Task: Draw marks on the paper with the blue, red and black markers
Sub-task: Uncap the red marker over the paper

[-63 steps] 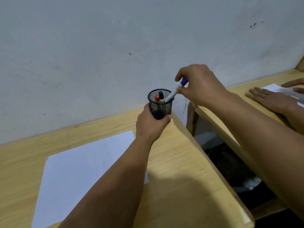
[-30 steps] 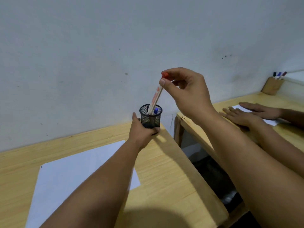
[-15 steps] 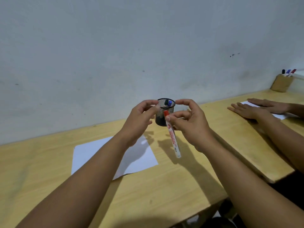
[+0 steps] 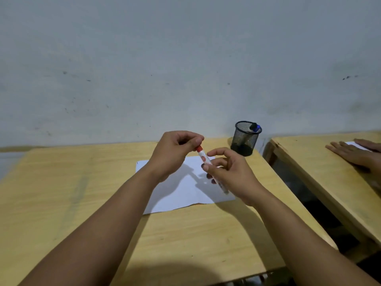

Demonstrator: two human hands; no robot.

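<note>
Above the white paper (image 4: 185,193) I hold the red marker (image 4: 204,159), a white barrel with a red cap. My right hand (image 4: 228,174) grips the barrel, its tail end pointing down to the right. My left hand (image 4: 175,151) pinches the red cap at the marker's upper end. The black mesh pen cup (image 4: 245,139) stands at the table's back right corner, by the wall. The blue marker (image 4: 256,128) and the black marker's tip stick out over its rim.
The paper lies on a light wooden table (image 4: 61,193), whose right edge borders a dark gap. Beyond the gap stands a second wooden table (image 4: 309,162) where another person's hands (image 4: 358,153) rest on a sheet.
My right hand put the blue marker into the cup and drew out the red one. My left hand let go of the cup and now pinches the red cap. The view swung left.
</note>
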